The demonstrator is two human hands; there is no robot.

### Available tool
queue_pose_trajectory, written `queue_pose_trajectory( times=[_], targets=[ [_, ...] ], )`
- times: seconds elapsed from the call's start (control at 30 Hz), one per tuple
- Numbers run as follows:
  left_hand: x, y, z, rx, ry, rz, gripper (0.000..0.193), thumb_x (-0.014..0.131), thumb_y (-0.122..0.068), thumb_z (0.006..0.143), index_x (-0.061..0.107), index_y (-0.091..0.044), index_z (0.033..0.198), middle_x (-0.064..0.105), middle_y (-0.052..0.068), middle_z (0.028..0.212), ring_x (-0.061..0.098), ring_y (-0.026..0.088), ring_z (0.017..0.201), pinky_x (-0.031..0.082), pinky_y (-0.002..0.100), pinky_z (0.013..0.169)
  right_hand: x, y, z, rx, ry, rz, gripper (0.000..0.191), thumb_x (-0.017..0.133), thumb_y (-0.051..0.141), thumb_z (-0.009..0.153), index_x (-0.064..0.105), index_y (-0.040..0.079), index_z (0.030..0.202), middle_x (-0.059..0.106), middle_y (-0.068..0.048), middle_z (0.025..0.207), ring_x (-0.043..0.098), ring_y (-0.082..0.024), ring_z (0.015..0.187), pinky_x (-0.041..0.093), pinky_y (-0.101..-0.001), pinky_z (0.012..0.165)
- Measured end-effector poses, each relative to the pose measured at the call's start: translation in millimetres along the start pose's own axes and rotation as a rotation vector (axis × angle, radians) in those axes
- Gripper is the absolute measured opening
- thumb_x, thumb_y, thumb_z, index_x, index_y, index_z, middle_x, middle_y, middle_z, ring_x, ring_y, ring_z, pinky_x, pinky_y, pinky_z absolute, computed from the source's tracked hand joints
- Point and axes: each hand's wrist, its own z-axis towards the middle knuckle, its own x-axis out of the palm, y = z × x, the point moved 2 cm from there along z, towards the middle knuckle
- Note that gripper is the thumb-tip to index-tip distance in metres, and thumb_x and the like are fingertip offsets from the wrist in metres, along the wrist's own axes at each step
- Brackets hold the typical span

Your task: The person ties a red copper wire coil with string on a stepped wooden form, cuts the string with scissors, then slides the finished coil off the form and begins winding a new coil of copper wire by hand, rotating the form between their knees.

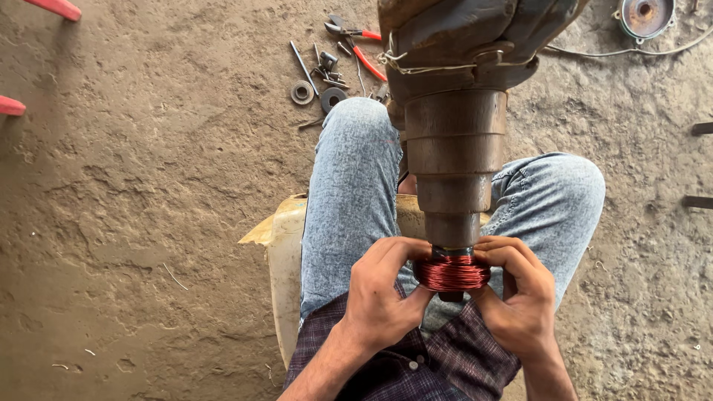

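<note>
A stepped wooden winding former (454, 148) narrows down toward my lap. Around its smallest step sits a coil of reddish copper wire (451, 273). My left hand (384, 293) grips the coil from its left side, fingers curled over the top. My right hand (520, 293) clasps the coil from the right. Both thumbs press under the coil. The former's wide upper end is tied with pale string (416, 65) and runs out of the top of the frame.
I sit on a pale plastic can (286, 252) on a rough earthen floor, knees in light jeans. Red-handled pliers (356, 41), bolts and washers (302, 92) lie ahead. A round metal motor cover (645, 16) and cable lie top right. Red bars (56, 7) are top left.
</note>
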Motion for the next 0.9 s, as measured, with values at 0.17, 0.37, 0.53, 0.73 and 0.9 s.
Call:
queue_pose_trajectory(
  times=[0.17, 0.37, 0.53, 0.73, 0.9],
  targets=[
    [-2.4, 0.3, -1.2, 0.014, 0.003, 0.028, 0.033, 0.08, -0.002, 0.075, 0.071, 0.0, 0.106, 0.074, 0.013, 0.108, 0.074, 0.027, 0.1, 0.06, 0.034, 0.087, 6.7, 0.6, -0.5, -0.021, -0.059, -0.116, 0.027, 0.072, -0.015, 0.072, 0.065, -0.005, 0.097, 0.068, -0.015, 0.118, 0.07, -0.019, 0.108, 0.059, -0.0272, 0.094],
    [4.9, -2.7, -5.2, 0.049, -0.036, 0.094, 0.034, 0.077, 0.001, 0.071, 0.072, 0.0, 0.105, 0.074, 0.012, 0.104, 0.074, 0.028, 0.098, 0.061, 0.035, 0.085, 2.8, 4.3, -2.4, 0.031, -0.022, 0.032, 0.036, 0.072, -0.016, 0.072, 0.063, -0.008, 0.106, 0.064, -0.018, 0.121, 0.064, -0.021, 0.114, 0.052, -0.0303, 0.1],
    [8.5, -11.1, -5.9, 0.042, -0.028, 0.141, 0.038, 0.077, 0.0, 0.068, 0.072, 0.001, 0.105, 0.073, 0.015, 0.106, 0.073, 0.031, 0.098, 0.059, 0.037, 0.085, 0.0, 2.8, 0.0, 0.02, -0.06, -0.051, 0.03, 0.067, -0.017, 0.072, 0.064, -0.007, 0.1, 0.067, -0.016, 0.118, 0.068, -0.02, 0.112, 0.056, -0.029, 0.096],
    [3.5, -12.5, -4.3, 0.056, -0.022, 0.116, 0.035, 0.079, -0.002, 0.072, 0.071, 0.002, 0.105, 0.073, 0.015, 0.109, 0.072, 0.032, 0.1, 0.059, 0.038, 0.087, 3.8, 4.8, -3.2, -0.017, -0.059, -0.076, 0.029, 0.069, -0.015, 0.071, 0.064, -0.007, 0.099, 0.067, -0.016, 0.116, 0.068, -0.021, 0.111, 0.056, -0.0285, 0.095],
    [10.0, -13.6, -5.7, 0.092, -0.043, 0.16, 0.033, 0.076, 0.0, 0.069, 0.071, 0.001, 0.102, 0.073, 0.014, 0.106, 0.072, 0.031, 0.098, 0.059, 0.038, 0.086, 1.8, 0.7, -6.4, -0.03, -0.058, -0.079, 0.033, 0.065, -0.017, 0.068, 0.064, -0.008, 0.1, 0.066, -0.018, 0.115, 0.067, -0.025, 0.114, 0.054, -0.0319, 0.098]
  ],
)
